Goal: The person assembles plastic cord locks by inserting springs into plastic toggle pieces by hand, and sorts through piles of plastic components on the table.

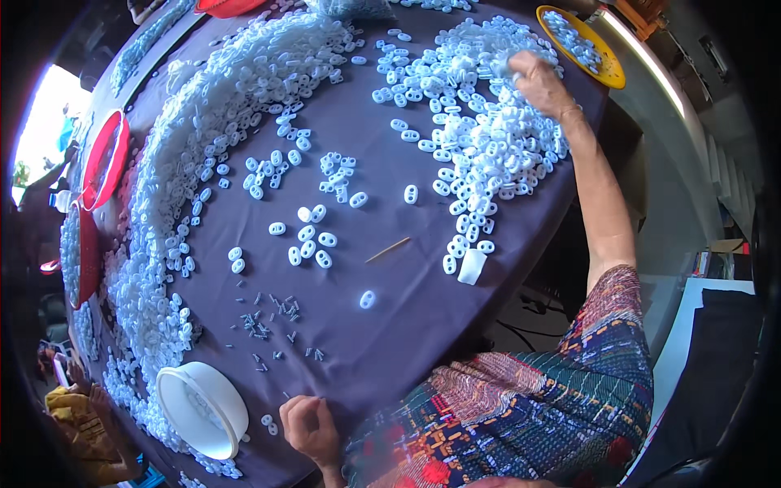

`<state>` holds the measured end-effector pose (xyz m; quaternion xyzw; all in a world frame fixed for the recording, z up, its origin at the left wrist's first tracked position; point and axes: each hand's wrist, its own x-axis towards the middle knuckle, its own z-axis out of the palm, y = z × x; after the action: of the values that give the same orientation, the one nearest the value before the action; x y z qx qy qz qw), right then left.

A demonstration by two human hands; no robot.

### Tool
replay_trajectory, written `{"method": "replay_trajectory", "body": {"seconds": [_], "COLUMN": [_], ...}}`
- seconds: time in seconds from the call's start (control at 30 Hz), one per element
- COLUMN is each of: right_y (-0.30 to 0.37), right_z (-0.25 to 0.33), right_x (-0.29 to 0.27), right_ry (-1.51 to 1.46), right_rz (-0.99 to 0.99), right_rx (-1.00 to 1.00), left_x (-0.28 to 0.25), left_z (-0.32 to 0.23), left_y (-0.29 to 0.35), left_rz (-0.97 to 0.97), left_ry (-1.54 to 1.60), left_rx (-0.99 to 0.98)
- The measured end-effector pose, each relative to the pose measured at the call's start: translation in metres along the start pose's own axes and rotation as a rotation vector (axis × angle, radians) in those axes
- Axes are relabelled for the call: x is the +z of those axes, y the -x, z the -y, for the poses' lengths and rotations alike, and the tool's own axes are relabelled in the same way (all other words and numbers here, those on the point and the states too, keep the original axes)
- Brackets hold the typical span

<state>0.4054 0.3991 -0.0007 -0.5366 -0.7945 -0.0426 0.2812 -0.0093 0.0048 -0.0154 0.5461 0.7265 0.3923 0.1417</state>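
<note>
My left hand (309,429) is closed near the front edge of the table, its fingers curled in. What it pinches, if anything, is too small to make out. Beside it lie a few white two-holed plastic pieces (269,424) and a white round tub (203,411) tipped on its side. Stretched out to the far right, my right hand (537,81) is closed over a heap of the same white pieces (504,138). Its fingertips are partly blurred, so I cannot tell what they grip. Small dark pins (259,327) lie scattered across the cloth in front of my left hand.
A long bank of white pieces (171,187) curves along the left. Red baskets (104,159) stand beyond it; a yellow tray (612,75) holds more at the far right. A thin wooden stick (389,250) and a white square piece (472,266) lie mid-table. Another person's arm (106,423) shows lower left.
</note>
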Motion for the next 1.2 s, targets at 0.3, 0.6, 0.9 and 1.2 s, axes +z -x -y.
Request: {"method": "replay_trajectory", "body": {"seconds": [0.3,0.6,0.9,1.2], "right_y": [0.013,0.032,0.03,-0.009], "right_z": [-0.007,-0.012,-0.017,0.001], "right_x": [-0.015,-0.018,-0.006,-0.006], "right_ry": [-0.222,-0.264,-0.21,-0.239], "right_rz": [0.092,0.111,0.07,0.105], "right_rx": [0.022,0.115,0.069,-0.094], "left_x": [-0.001,-0.001,0.0,-0.001], "left_z": [0.0,0.0,0.001,0.0], "left_y": [0.002,0.002,0.001,0.003], "left_rz": [0.006,0.017,0.02,0.001], "left_ry": [-0.016,-0.054,-0.059,-0.062], "left_rx": [-0.014,-0.004,0.002,-0.016]}}
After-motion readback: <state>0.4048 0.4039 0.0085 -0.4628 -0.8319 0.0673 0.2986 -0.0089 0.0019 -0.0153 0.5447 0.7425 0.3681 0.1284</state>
